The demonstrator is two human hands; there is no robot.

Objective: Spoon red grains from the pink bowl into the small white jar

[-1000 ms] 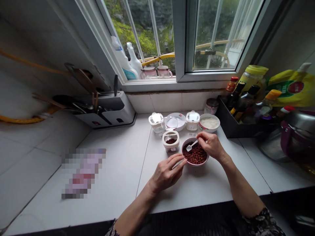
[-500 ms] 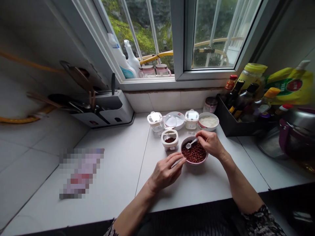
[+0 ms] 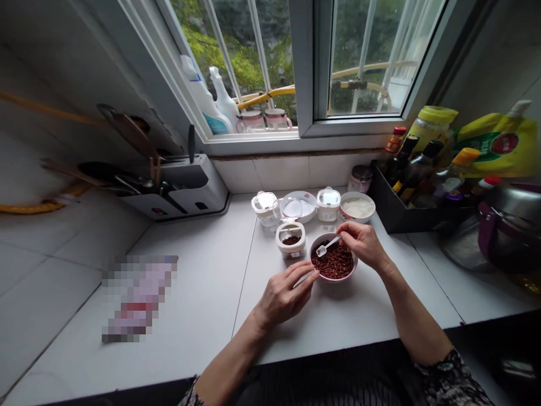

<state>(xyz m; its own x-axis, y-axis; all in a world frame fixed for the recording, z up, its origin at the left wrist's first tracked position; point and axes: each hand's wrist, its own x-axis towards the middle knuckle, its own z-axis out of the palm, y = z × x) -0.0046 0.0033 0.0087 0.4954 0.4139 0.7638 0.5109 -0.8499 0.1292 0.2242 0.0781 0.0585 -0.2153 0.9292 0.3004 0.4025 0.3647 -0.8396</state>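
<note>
Pinched by its handle in my right hand [image 3: 362,242] is a small white spoon [image 3: 322,250], its head over the left part of a bowl [image 3: 336,280] filled with dark red dried grains, perhaps Sichuan peppercorns [image 3: 339,264]. My left hand [image 3: 284,294] grips the bowl's left rim with its fingertips; the thumb is mostly hidden. Just left of the bowl stands a clear seasoning jar [image 3: 291,252] with a pale rim, partly filled with the same dark red grains. Its clear lid seems tipped back.
Behind are two white-lidded jars [image 3: 264,217] [image 3: 328,213], a bowl of white powder [image 3: 313,214] and a bowl of white grains [image 3: 357,219]. A dark bottle box [image 3: 401,221] stands right, a grey utensil holder [image 3: 198,197] back left, a blurred packet [image 3: 141,299] left.
The spoon's head has moved slightly up and left over the grains, with my right hand shifting a little. My left hand stays at the bowl's rim. The view has shifted slightly.
</note>
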